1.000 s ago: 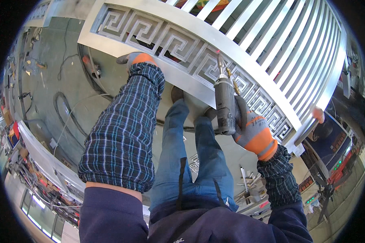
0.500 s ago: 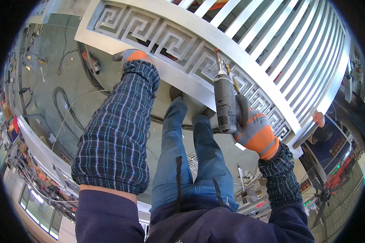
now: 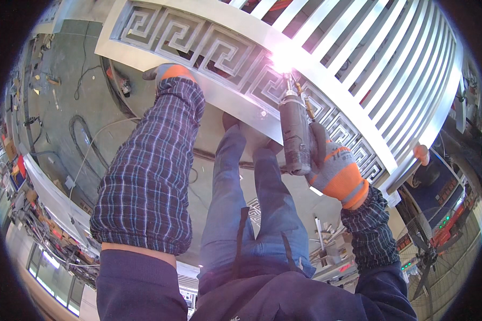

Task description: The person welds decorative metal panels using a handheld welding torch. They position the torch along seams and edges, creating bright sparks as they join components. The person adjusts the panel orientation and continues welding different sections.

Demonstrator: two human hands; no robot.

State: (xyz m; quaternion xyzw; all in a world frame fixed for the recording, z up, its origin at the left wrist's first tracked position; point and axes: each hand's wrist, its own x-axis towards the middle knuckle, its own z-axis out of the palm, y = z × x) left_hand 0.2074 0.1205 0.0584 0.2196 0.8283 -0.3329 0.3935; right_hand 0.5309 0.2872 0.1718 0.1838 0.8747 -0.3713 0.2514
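Observation:
A wide pale metal panel [image 3: 235,99] with square spiral fretwork and long parallel slats stretches across the upper part of the view. My right hand [image 3: 337,174], in a grey and orange glove, is closed round a dark handheld welding gun [image 3: 295,136]. The gun's narrow nozzle points up at the rail between fretwork and slats, and a glaring white-pink light hides its tip. At the panel's near left edge, my left hand [image 3: 171,71], gloved alike, grips the border; its fingers are partly hidden.
Cables and a hose [image 3: 85,144] lie on the green floor at left. A bare hand of another person [image 3: 421,154] is at the panel's right end. Beyond it stand a blue box [image 3: 436,182] and red equipment with green lights [image 3: 450,219]. My legs [image 3: 227,187] are below the panel.
A bright welding glare has appeared at the gun's nozzle, where only a small red dot showed before. My left hand and the panel have shifted slightly left in view.

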